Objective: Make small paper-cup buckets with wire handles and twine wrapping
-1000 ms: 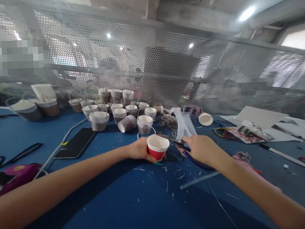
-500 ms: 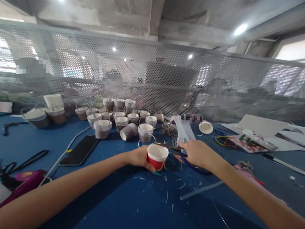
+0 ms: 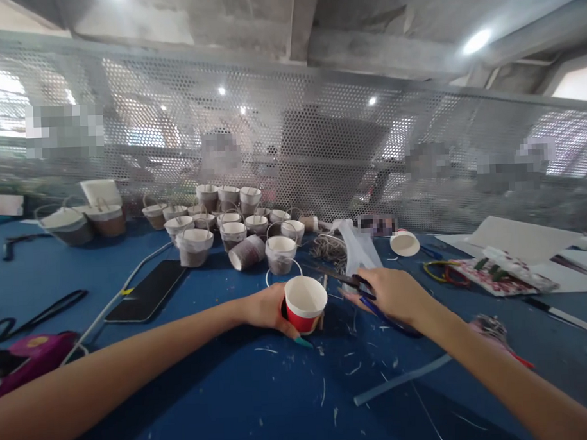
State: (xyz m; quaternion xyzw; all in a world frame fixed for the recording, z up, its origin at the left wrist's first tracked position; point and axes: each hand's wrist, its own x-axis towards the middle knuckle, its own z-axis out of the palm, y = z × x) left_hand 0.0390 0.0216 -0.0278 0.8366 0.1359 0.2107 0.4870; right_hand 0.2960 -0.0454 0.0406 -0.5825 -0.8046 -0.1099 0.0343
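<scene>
My left hand (image 3: 270, 309) is closed around the side of a red paper cup (image 3: 306, 303) with a white rim and white inside, held upright just above or on the table. A thin white loop handle stands behind the cup. My right hand (image 3: 395, 290) grips dark-handled scissors (image 3: 361, 287) just right of the cup. Their blades point left, behind the cup's rim and apart from it. A translucent plastic bag (image 3: 357, 246) lies just beyond my right hand.
Several small handled buckets (image 3: 234, 235) are grouped at the back. A black phone (image 3: 146, 292) lies left beside a white cable. String (image 3: 329, 246), a tipped cup (image 3: 405, 243) and white paper (image 3: 520, 234) lie toward the right. Scraps litter the blue table (image 3: 261, 401). A perforated screen (image 3: 252, 128) stands behind.
My right hand has drawn the scissors slightly right, off the cup's rim. The cup stays in my left hand, its opening now turned more toward me. The view has shifted a little.
</scene>
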